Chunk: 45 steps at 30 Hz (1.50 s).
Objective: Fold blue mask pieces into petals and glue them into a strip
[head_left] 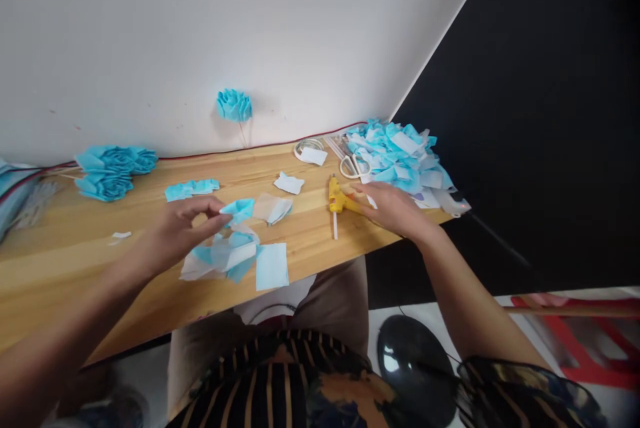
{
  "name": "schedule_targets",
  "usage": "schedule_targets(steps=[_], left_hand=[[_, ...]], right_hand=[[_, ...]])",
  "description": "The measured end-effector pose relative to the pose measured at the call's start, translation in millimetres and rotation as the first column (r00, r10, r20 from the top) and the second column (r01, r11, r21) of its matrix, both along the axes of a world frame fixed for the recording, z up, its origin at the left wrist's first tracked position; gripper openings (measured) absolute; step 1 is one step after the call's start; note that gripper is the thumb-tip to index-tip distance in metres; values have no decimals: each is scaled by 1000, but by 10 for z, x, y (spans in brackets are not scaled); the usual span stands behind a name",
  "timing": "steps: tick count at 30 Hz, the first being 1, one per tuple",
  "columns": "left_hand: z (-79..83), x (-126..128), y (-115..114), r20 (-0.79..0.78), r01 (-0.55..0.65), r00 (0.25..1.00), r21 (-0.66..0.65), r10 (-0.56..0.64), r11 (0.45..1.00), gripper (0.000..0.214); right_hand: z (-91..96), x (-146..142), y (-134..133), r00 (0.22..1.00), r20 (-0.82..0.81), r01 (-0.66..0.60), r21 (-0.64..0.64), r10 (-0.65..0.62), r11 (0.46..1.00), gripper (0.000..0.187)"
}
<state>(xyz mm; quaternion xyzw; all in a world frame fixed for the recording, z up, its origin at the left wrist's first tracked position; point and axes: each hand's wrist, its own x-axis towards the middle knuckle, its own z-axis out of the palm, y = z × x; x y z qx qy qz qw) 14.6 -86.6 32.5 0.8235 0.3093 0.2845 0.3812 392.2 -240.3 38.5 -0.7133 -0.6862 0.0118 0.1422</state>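
My left hand (193, 225) pinches the edge of a small blue crepe-paper piece (241, 209) between thumb and forefinger. Below it lie loose, crumpled blue and white pieces (233, 251) and a flat pale-blue square (273, 267). A whitish folded piece (277, 209) is just right of the held one. My right hand (393, 211) is closed around the handle of a yellow glue gun (336, 196), which is at the table surface with a white glue stick (335, 227) sticking out toward me.
White-handled scissors (355, 167) and a heap of blue and white paper (400, 151) occupy the right end of the wooden table (150, 275). A coiled white cable (309, 146) sits at the back. Blue paper flowers (107, 171) lie left; another flower (234, 105) leans on the wall.
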Motion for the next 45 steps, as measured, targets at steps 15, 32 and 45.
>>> schedule_targets(steps=[15, 32, 45], left_hand=[[-11, -451, 76, -107, 76, 991, -23, -78, 997, 14], [-241, -575, 466, -105, 68, 993, 213, -46, 975, 21], [-296, -629, 478, -73, 35, 997, 136, -25, 990, 19]], right_hand=[[216, 117, 417, 801, -549, 277, -13, -239, 961, 23], [-219, -1095, 2171, 516, -855, -392, -290, -53, 873, 50], [-236, -1194, 2290, 538, -843, -477, -307, -3, 824, 50]])
